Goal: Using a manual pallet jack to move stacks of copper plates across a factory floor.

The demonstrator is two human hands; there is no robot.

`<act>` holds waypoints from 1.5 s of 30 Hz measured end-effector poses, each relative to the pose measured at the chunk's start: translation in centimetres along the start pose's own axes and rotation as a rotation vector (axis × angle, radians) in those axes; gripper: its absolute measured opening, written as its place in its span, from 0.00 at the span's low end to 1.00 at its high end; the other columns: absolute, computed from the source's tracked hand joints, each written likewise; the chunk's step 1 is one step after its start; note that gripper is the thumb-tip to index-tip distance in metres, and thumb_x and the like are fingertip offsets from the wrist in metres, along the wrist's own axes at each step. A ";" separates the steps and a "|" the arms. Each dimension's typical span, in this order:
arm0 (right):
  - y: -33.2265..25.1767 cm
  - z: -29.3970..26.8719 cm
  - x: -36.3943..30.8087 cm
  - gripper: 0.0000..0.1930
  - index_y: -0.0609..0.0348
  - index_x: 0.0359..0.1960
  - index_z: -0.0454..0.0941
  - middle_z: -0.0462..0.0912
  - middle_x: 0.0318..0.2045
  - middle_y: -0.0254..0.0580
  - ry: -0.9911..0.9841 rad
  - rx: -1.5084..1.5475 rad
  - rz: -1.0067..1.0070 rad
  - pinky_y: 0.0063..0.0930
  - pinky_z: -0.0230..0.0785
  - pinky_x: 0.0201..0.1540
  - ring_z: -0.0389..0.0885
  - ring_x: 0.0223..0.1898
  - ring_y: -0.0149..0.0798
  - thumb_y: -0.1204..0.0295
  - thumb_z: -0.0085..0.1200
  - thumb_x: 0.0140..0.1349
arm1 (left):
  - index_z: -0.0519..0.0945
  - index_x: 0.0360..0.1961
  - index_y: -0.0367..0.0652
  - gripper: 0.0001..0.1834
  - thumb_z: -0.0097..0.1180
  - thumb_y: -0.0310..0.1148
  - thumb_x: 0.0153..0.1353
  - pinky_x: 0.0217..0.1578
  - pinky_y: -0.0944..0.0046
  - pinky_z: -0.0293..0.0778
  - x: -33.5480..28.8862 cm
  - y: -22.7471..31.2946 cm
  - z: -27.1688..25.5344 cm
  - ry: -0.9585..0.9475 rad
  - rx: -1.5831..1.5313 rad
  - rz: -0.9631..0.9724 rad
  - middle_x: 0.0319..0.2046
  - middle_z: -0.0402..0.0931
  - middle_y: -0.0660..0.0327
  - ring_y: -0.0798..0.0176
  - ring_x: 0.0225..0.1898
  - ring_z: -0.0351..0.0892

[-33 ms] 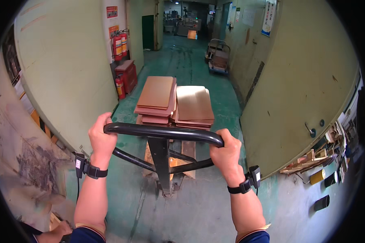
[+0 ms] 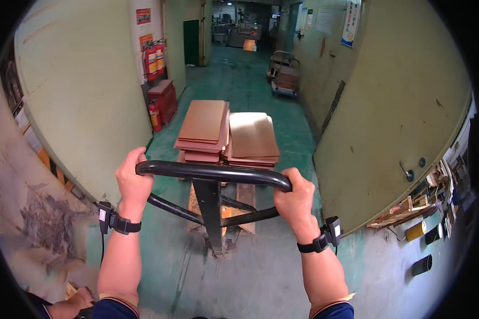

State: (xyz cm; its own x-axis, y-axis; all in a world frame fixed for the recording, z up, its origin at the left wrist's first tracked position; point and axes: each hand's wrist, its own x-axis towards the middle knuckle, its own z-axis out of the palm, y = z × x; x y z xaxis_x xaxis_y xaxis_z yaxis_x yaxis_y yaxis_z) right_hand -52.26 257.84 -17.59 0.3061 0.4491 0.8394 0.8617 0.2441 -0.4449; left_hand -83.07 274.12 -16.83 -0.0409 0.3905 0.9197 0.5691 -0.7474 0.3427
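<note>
Handlebar (image 2: 213, 171) is gripped at opposite ends by left hand (image 2: 133, 173) and right hand (image 2: 295, 194), brown sheet stacks (image 2: 201, 121) standing ahead between them.

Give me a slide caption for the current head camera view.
Left grip and right grip hold a black handle, with two stacks of brown sheets ahead in a green-floored corridor.

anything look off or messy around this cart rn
A few things. The left board stack isn't flush: its layers jut out unevenly. The wall at far left carries a large dark stain, unlike the paler surface around it. Past the right-hand door, wood pieces lie in a jumble.
</note>
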 end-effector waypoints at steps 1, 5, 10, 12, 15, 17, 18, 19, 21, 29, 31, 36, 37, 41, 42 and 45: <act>1.0 0.9 1.3 0.07 0.59 0.28 0.76 0.80 0.21 0.52 0.001 -0.007 0.003 0.41 0.73 0.28 0.82 0.25 0.56 0.83 0.58 0.47 | 0.81 0.42 0.38 0.13 0.57 0.18 0.55 0.28 0.58 0.75 1.0 -0.5 1.5 0.007 0.019 -0.006 0.23 0.78 0.50 0.50 0.25 0.82; 5.3 4.8 7.2 0.06 0.59 0.29 0.76 0.80 0.22 0.53 0.026 -0.019 0.048 0.41 0.73 0.29 0.82 0.26 0.57 0.82 0.58 0.50 | 0.81 0.43 0.39 0.14 0.57 0.18 0.54 0.29 0.57 0.76 5.1 -3.0 8.5 0.028 0.011 -0.006 0.24 0.79 0.49 0.48 0.26 0.82; 10.4 9.2 15.0 0.05 0.59 0.30 0.76 0.80 0.22 0.55 0.068 -0.065 0.096 0.41 0.73 0.29 0.82 0.27 0.58 0.80 0.59 0.52 | 0.82 0.43 0.41 0.18 0.58 0.17 0.48 0.31 0.55 0.77 11.0 -4.4 16.7 0.058 -0.004 0.014 0.24 0.79 0.50 0.47 0.28 0.83; 13.5 10.2 17.5 0.06 0.60 0.29 0.74 0.79 0.20 0.53 0.070 -0.087 0.068 0.38 0.73 0.28 0.83 0.25 0.56 0.80 0.59 0.52 | 0.82 0.43 0.41 0.18 0.58 0.17 0.48 0.31 0.55 0.77 12.6 -5.2 20.7 0.012 0.002 0.015 0.24 0.79 0.52 0.47 0.28 0.83; 17.4 13.0 22.0 0.07 0.59 0.28 0.74 0.77 0.18 0.52 0.087 -0.103 0.048 0.37 0.72 0.26 0.82 0.23 0.55 0.77 0.62 0.55 | 0.81 0.43 0.41 0.19 0.60 0.17 0.47 0.31 0.55 0.77 15.8 -5.9 25.4 0.012 0.011 0.022 0.24 0.79 0.53 0.48 0.28 0.82; 20.2 14.4 26.3 0.09 0.58 0.28 0.73 0.76 0.18 0.53 0.116 -0.132 0.031 0.38 0.70 0.24 0.80 0.22 0.56 0.74 0.64 0.57 | 0.81 0.43 0.41 0.19 0.60 0.17 0.48 0.31 0.55 0.77 18.0 -6.0 28.8 -0.019 -0.017 -0.022 0.25 0.79 0.52 0.47 0.28 0.82; 22.0 16.0 28.4 0.08 0.58 0.28 0.73 0.76 0.18 0.54 0.139 -0.132 0.047 0.38 0.70 0.25 0.80 0.22 0.57 0.76 0.62 0.56 | 0.81 0.43 0.41 0.19 0.60 0.17 0.48 0.31 0.55 0.77 19.9 -6.8 31.4 -0.048 -0.016 -0.016 0.25 0.79 0.52 0.47 0.28 0.82; 24.1 17.7 30.7 0.07 0.59 0.28 0.73 0.76 0.19 0.54 0.160 -0.134 0.059 0.37 0.70 0.25 0.80 0.22 0.57 0.77 0.61 0.56 | 0.81 0.43 0.41 0.18 0.60 0.17 0.49 0.31 0.55 0.77 21.8 -7.6 34.2 -0.029 0.015 0.020 0.25 0.80 0.51 0.47 0.29 0.82; 27.2 20.6 34.7 0.06 0.59 0.29 0.73 0.77 0.19 0.54 0.157 -0.138 0.071 0.36 0.71 0.26 0.80 0.23 0.56 0.79 0.59 0.55 | 0.81 0.43 0.42 0.18 0.60 0.17 0.50 0.32 0.55 0.77 24.2 -9.8 39.0 -0.019 0.056 0.027 0.26 0.80 0.51 0.47 0.29 0.82; 35.3 32.7 50.5 0.05 0.59 0.30 0.73 0.79 0.21 0.54 0.055 -0.032 0.084 0.38 0.73 0.29 0.81 0.25 0.57 0.78 0.58 0.56 | 0.80 0.43 0.43 0.15 0.62 0.20 0.54 0.34 0.59 0.78 36.4 -19.1 54.9 0.038 0.072 -0.031 0.29 0.82 0.52 0.50 0.32 0.85; 37.3 35.1 55.0 0.06 0.59 0.31 0.74 0.79 0.21 0.54 0.043 -0.036 0.057 0.39 0.73 0.29 0.81 0.26 0.58 0.78 0.59 0.55 | 0.80 0.44 0.43 0.14 0.62 0.21 0.56 0.35 0.59 0.78 40.0 -20.6 58.8 0.014 0.048 -0.021 0.29 0.82 0.51 0.49 0.32 0.85; 43.8 40.3 64.9 0.05 0.60 0.30 0.74 0.77 0.20 0.53 0.060 -0.052 0.109 0.37 0.72 0.28 0.81 0.24 0.56 0.78 0.59 0.55 | 0.79 0.47 0.43 0.19 0.58 0.17 0.53 0.31 0.65 0.73 47.7 -23.4 69.4 0.047 0.097 -0.023 0.22 0.77 0.54 0.59 0.26 0.80; 45.0 41.6 66.7 0.05 0.60 0.30 0.73 0.77 0.20 0.53 0.071 -0.058 0.094 0.36 0.72 0.28 0.81 0.24 0.55 0.78 0.59 0.55 | 0.79 0.45 0.43 0.15 0.59 0.19 0.56 0.33 0.60 0.75 49.1 -23.8 70.8 0.035 0.116 -0.039 0.26 0.79 0.51 0.52 0.29 0.82; 50.8 45.8 73.2 0.06 0.60 0.30 0.72 0.76 0.20 0.52 0.094 -0.114 0.085 0.34 0.72 0.28 0.79 0.22 0.52 0.79 0.59 0.55 | 0.79 0.41 0.41 0.10 0.60 0.21 0.58 0.32 0.56 0.75 53.7 -26.1 78.2 -0.003 0.118 0.020 0.27 0.80 0.49 0.45 0.30 0.82; 52.5 46.8 74.3 0.06 0.60 0.30 0.72 0.75 0.19 0.52 0.075 -0.134 0.079 0.34 0.72 0.28 0.79 0.21 0.51 0.79 0.59 0.55 | 0.79 0.40 0.41 0.09 0.61 0.21 0.58 0.31 0.56 0.75 54.3 -26.2 79.9 -0.016 0.123 0.003 0.27 0.80 0.50 0.46 0.30 0.82; 56.5 50.8 79.4 0.07 0.60 0.29 0.72 0.74 0.18 0.50 0.087 -0.126 0.117 0.32 0.71 0.28 0.77 0.20 0.49 0.78 0.60 0.55 | 0.79 0.40 0.42 0.09 0.62 0.22 0.58 0.28 0.57 0.75 57.9 -28.1 85.3 -0.041 0.082 -0.020 0.26 0.80 0.51 0.47 0.27 0.82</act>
State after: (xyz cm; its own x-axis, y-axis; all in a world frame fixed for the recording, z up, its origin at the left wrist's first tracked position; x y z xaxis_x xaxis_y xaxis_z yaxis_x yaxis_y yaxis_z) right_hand 0.19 350.99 8.06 0.4362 0.3903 0.8108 0.8603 0.0831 -0.5029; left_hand -31.39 363.58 10.48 -0.0200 0.4282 0.9034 0.6342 -0.6931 0.3426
